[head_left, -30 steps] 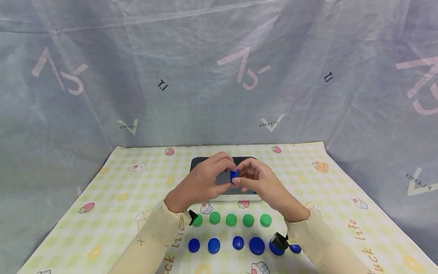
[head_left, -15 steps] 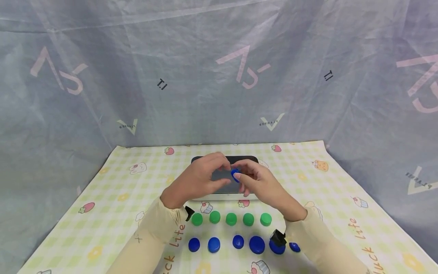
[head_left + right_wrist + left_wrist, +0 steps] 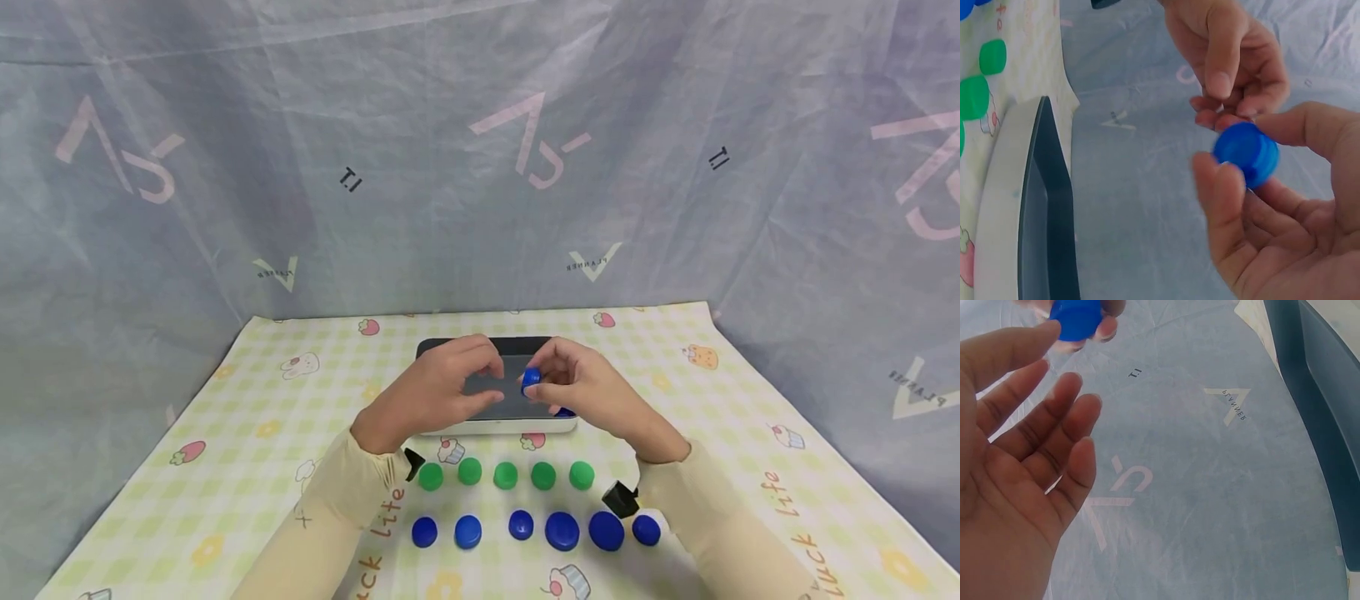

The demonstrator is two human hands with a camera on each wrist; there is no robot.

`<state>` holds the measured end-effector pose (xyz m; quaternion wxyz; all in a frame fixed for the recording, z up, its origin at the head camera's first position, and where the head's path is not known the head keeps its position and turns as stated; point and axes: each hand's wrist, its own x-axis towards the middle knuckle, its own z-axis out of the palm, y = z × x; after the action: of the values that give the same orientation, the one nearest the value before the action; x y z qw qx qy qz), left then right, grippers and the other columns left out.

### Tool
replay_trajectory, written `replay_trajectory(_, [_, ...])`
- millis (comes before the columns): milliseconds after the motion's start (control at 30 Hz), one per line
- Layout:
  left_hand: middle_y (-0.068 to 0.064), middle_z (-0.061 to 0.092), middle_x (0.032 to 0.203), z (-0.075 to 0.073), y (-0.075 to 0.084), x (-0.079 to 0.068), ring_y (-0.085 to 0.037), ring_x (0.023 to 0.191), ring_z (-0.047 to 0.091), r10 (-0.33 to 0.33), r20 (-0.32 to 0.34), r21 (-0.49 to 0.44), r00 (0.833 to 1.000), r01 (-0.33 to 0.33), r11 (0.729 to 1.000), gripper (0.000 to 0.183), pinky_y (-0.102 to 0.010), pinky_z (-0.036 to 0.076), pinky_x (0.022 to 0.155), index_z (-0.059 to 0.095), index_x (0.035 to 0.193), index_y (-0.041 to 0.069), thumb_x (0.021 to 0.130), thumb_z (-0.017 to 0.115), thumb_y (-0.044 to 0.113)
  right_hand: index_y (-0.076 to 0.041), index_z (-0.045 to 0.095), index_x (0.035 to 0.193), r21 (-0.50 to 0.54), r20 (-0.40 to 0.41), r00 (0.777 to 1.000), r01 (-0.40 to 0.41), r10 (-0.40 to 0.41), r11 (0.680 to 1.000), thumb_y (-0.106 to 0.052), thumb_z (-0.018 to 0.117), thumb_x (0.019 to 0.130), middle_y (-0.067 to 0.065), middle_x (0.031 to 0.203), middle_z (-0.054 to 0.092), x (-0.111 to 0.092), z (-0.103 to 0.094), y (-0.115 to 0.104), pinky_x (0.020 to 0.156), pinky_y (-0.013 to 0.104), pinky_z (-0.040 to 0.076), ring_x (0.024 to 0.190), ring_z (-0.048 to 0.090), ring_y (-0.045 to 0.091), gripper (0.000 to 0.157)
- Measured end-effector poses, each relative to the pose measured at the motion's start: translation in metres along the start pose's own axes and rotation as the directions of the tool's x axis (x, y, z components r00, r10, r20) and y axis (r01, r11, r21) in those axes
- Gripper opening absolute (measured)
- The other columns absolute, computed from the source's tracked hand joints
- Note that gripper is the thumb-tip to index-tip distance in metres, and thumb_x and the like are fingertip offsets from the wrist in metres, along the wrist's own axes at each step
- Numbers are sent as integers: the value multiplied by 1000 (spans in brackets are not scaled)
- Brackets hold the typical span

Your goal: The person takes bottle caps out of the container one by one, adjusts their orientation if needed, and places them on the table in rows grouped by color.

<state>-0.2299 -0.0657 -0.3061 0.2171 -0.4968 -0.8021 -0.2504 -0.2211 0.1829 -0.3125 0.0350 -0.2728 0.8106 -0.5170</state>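
My right hand (image 3: 588, 392) pinches a blue bottle cap (image 3: 1246, 153) between thumb and fingers, above a shallow tray with a dark inside and white outer wall (image 3: 480, 427). In the right wrist view the cap is turned so that its hollow side partly shows. Facing it, my left hand (image 3: 438, 385) hovers over the tray's left part with fingers loosely bent and nothing between them. The left wrist view shows its palm and spread fingers (image 3: 1063, 447) just short of the cap. Another blue cap (image 3: 564, 412) lies in the tray's right front corner, partly covered by my right hand.
A row of several green caps (image 3: 506, 476) lies in front of the tray. Nearer to me is a row of several blue caps (image 3: 562, 531) of differing sizes. A checked cloth (image 3: 262, 483) covers the table, and a grey curtain (image 3: 420, 208) hangs behind it.
A second ago both hands held the blue cap between them. My left fingers have let go of it, and my right hand has drawn it slightly to the right and turned it.
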Motion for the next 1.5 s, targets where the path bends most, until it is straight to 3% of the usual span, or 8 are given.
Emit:
replay_trajectory(267, [4, 56, 105, -5, -6, -2, -7, 84, 52, 12, 4, 10, 1000, -12, 1000, 17, -24, 48, 75, 63, 93, 14, 87, 79, 13, -18, 68, 122, -193, -13, 999, 29, -32, 981, -20, 72, 93, -2, 108, 69, -8, -15, 0, 74, 32, 53, 93, 63, 22, 29])
replay_trajectory(500, [5, 56, 104, -8, -10, -3, -7, 83, 51, -10, -1, -2, 1000, 10, 1000, 16, -24, 47, 73, 63, 91, 13, 87, 78, 13, -15, 68, 110, -298, -30, 999, -20, 11, 954, -13, 75, 89, -2, 99, 69, -29, -32, 14, 72, 29, 55, 90, 65, 17, 21])
replay_trajectory(667, [7, 56, 102, -6, -10, -2, -6, 82, 49, -32, 26, -20, 999, 33, 999, 16, -24, 46, 73, 62, 92, 15, 88, 78, 15, -18, 65, 103, -368, 88, 996, 12, 22, 930, -13, 77, 88, -6, 101, 67, -61, -49, 41, 77, 28, 54, 91, 63, 12, 19])
replay_trajectory(800, [7, 57, 102, -4, -10, 0, -6, 82, 50, -58, 59, -30, 997, 60, 998, 14, -25, 46, 74, 63, 92, 15, 89, 77, 16, -22, 64, 107, -441, 213, 974, 25, 78, 897, -18, 77, 88, -11, 102, 65, -88, -67, 60, 78, 30, 50, 93, 59, 8, 24])
replay_trajectory(967, [6, 59, 103, -2, -10, 3, -8, 84, 54, -100, 109, -11, 989, 102, 995, 11, -26, 48, 76, 65, 94, 15, 91, 75, 19, -15, 65, 111, -433, 269, 944, -62, 194, 899, -9, 76, 84, -7, 102, 64, -112, -83, 80, 71, 27, 47, 90, 54, 6, 30])
replay_trajectory(1133, [6, 59, 101, -2, -11, 3, -8, 81, 54, -141, 136, 10, 981, 141, 990, 8, -27, 48, 74, 65, 94, 18, 94, 72, 21, -16, 68, 107, -432, 301, 922, -97, 245, 897, -7, 80, 79, -8, 102, 65, -131, -79, 97, 75, 26, 48, 90, 53, 4, 32])
replay_trajectory(1300, [8, 58, 98, -2, -11, 3, -10, 80, 55, -176, 176, 15, 969, 176, 984, 6, -27, 47, 74, 65, 94, 18, 95, 70, 23, -15, 63, 100, -418, 268, 921, -154, 283, 895, -4, 81, 78, -4, 100, 61, -141, -70, 103, 73, 25, 47, 89, 53, 7, 30])
replay_trajectory(1500, [8, 59, 96, -1, -10, 4, -15, 83, 59, -238, 250, 7, 939, 244, 970, 7, -28, 48, 76, 66, 97, 19, 97, 68, 25, -11, 59, 98, -413, 229, 928, -181, 294, 892, -4, 82, 77, 0, 97, 58, -144, -66, 102, 70, 25, 46, 85, 52, 7, 32])
